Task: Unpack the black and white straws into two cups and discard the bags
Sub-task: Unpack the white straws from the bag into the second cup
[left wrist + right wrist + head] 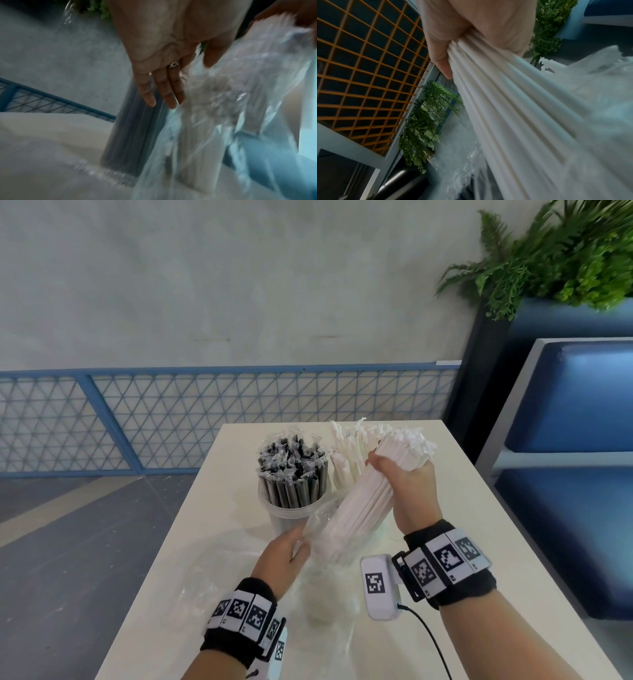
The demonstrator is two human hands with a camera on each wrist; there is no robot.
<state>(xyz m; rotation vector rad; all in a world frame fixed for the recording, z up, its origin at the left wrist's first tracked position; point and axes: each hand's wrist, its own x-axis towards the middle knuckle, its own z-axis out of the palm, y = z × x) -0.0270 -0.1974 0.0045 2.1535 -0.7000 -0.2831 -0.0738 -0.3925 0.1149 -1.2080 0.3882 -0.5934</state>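
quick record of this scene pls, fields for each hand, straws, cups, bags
left hand: fingers nearly straight against the clear bag round the bundle's lower end
right hand: grips the bundle of white straws near its top, tilted
black straws: upright in a clear cup, still in wrappers
other white straws: standing behind the bundle, their cup hidden
empty bag: lying flat on the table, near left
progress: black done, white bundle partly out of its bag
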